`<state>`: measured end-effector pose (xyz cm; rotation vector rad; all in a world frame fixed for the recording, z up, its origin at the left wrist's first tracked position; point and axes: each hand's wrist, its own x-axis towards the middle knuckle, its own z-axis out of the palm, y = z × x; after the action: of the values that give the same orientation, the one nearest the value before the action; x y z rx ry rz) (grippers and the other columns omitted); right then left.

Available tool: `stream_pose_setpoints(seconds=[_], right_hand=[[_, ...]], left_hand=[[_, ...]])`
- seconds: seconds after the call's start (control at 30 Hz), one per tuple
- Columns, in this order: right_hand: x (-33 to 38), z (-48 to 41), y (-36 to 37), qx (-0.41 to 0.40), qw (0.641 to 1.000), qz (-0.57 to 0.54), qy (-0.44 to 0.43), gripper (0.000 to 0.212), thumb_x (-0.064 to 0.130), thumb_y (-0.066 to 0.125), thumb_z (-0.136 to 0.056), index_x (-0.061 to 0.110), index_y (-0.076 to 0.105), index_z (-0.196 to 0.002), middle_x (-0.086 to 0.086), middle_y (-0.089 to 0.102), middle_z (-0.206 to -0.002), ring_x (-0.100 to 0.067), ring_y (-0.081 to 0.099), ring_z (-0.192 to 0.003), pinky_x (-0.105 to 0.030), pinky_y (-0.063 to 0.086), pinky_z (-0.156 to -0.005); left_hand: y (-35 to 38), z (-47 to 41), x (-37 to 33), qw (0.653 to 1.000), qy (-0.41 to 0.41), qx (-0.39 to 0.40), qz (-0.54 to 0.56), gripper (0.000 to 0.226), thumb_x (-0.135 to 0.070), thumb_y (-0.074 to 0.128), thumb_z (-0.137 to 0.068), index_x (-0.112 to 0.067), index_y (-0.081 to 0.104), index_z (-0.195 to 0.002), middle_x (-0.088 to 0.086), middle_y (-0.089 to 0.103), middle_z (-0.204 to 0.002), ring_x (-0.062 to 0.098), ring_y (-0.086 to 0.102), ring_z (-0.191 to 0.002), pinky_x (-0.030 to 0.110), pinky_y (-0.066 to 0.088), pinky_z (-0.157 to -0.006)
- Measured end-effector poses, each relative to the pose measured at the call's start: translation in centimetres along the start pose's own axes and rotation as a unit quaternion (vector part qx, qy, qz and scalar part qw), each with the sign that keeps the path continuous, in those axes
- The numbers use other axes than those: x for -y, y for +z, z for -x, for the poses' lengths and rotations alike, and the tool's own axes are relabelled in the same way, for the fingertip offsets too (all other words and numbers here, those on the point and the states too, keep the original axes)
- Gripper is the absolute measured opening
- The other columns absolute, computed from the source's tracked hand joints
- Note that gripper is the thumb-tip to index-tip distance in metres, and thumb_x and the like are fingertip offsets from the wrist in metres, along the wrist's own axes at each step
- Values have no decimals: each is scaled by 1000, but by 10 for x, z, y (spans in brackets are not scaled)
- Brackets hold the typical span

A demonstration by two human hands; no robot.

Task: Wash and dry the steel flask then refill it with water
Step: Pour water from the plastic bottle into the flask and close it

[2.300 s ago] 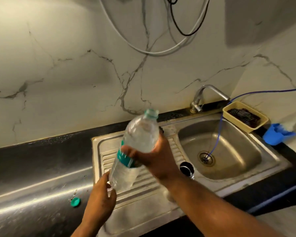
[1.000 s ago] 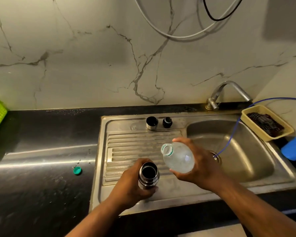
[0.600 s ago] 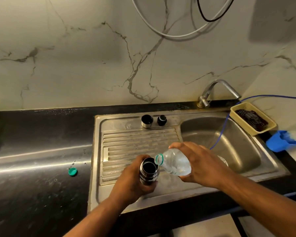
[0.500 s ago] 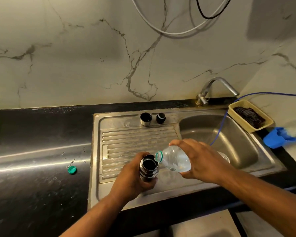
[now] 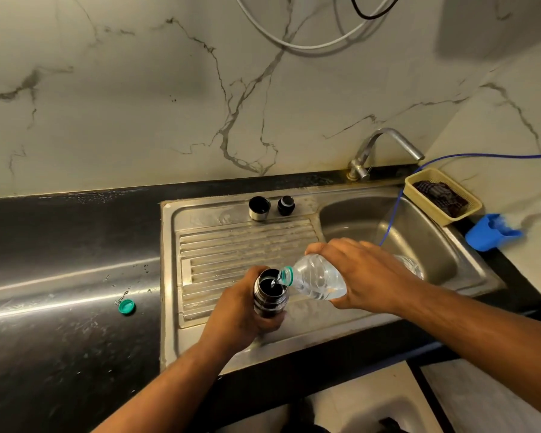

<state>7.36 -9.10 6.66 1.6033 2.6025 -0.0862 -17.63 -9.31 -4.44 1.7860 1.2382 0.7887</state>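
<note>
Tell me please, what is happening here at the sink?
A person is refilling the steel flask. The left hand grips the flask upright over the draining board. The right hand holds a tilted plastic bottle with its mouth at the flask's opening, and water runs in. A steel cup and a black stopper stand at the back of the board. A green cap lies on the black counter.

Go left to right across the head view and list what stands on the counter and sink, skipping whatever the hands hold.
Green cap → steel cup → black stopper → tap → yellow basket → blue plastic holder.
</note>
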Motion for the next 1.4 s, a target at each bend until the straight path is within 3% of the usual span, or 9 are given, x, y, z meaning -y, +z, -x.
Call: stream_pose_setpoints(seconds=[0.37,0.67,1.4], right_hand=[[-1,0,-3,13,1000,3,10,98,53,80,-77,36,24,-155,12,46,-145,-10,46,-130,-32,41,-105],[-3,0,-8,18,1000,18,13,98,54,80,-76,38,23,-154,12,46,-145,-10,45,-130,-33,42,-105],[0,1,-13,17,999,33,10,99,52,79,-79,38,18,-156,9,46,-145,-12,44,-131,-31,37,-102]], left_hand=[[-2,-1,-1,1000,3,10,6,66,-42,88,-64,-42,51,-119,-22,69,-100,0,67,-89,22,54,-78],[-2,-1,0,1000,7,10,12,65,-44,87,-64,-39,52,-118,-17,70,-99,5,68,-89,36,57,-80],[-3,0,-2,1000,12,12,-2,63,-41,90,-65,-43,52,-115,-21,70,-97,0,67,-88,23,55,-77]])
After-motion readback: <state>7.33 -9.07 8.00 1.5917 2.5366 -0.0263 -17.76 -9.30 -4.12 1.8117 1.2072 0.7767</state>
